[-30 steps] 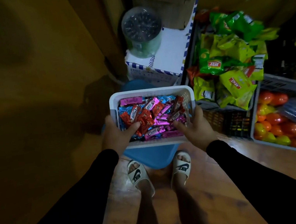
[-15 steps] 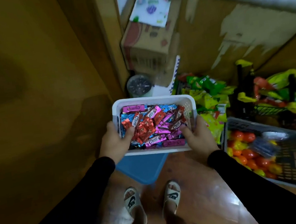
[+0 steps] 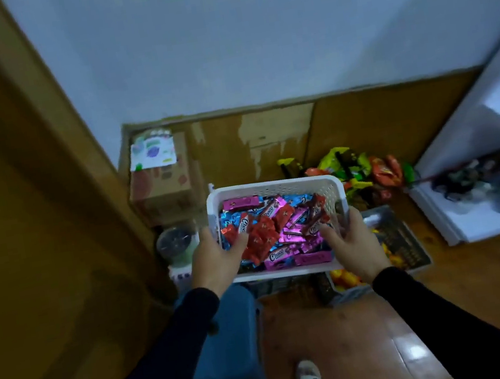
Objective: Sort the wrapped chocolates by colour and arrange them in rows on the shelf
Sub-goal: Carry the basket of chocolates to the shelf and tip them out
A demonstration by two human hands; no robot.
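Note:
A white perforated plastic basket (image 3: 274,187) is held up in front of me, full of wrapped chocolates (image 3: 276,232) in red, pink and blue foil, all mixed together. My left hand (image 3: 215,260) grips the basket's left near corner, thumb inside over the wrappers. My right hand (image 3: 354,243) grips the right near corner, thumb over the rim. A white shelf or cabinet (image 3: 483,185) shows at the right edge with dark packets on it.
A wooden door or panel (image 3: 34,223) fills the left. A cardboard box (image 3: 160,177) and a lidded jar (image 3: 175,242) sit by the wall. Snack packets (image 3: 356,169) and a crate of orange sweets (image 3: 392,248) lie on the floor right. A blue stool (image 3: 229,333) stands below.
The basket has risen with both hands as I stand up; the view has tilted up toward the wall, and the white shelf has come into sight on the right.

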